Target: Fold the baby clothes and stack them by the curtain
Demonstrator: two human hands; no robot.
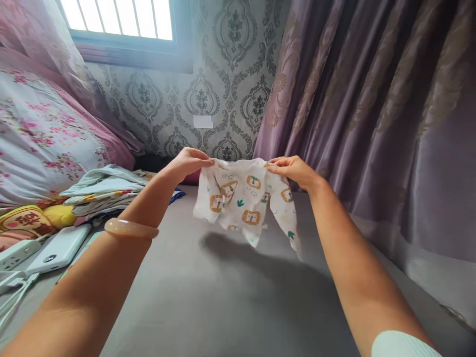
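Note:
A small white baby top (247,196) with a lion and green leaf print hangs in the air above a grey sheet (208,307). My left hand (191,161) pinches its left shoulder between thumb and fingers. At the opposite shoulder, my right hand (292,169) grips the cloth the same way. Both sleeves dangle, and the right one swings outward. The hem is lifted off the sheet, with a shadow beneath it.
On the left lie a stack of folded clothes (107,186), a white power bank (59,250), a power strip (18,254) with cables and a floral quilt (48,129). Purple curtains (353,114) hang along the right, and a patterned wall (230,84) stands behind.

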